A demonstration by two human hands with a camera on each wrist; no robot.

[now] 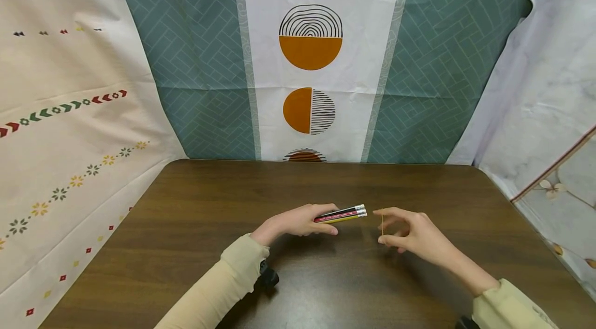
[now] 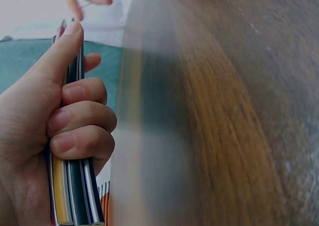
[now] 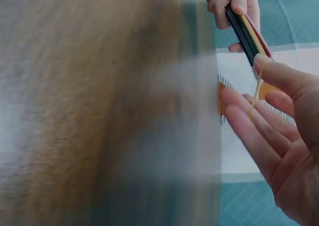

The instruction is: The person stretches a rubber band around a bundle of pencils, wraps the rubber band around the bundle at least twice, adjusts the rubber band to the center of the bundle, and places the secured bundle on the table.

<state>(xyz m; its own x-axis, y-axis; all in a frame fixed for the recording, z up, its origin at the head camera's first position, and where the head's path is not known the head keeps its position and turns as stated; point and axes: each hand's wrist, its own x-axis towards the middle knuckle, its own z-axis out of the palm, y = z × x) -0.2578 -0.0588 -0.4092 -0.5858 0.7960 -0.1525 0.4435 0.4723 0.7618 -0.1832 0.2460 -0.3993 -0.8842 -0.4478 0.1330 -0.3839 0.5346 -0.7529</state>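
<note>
A bundle of several pencils (image 1: pixel 344 213) lies in the grip of my left hand (image 1: pixel 302 219), low over the table in the head view. Black, red and yellow barrels show, and the eraser ends point toward my right hand (image 1: pixel 419 236). In the left wrist view the fingers curl round the pencils (image 2: pixel 75 191), the thumb lying along them. Stretched between the thumb and a finger of my right hand is a thin yellowish rubber band (image 3: pixel 256 96). The right fingers are spread wide, with the band a short way off the pencils' ends in the head view.
Below both hands is a dark brown wooden table (image 1: pixel 209 189) with rounded far corners. A teal and white patterned curtain (image 1: pixel 200 60) hangs behind it. Pale patterned cloths (image 1: pixel 70 111) line the sides.
</note>
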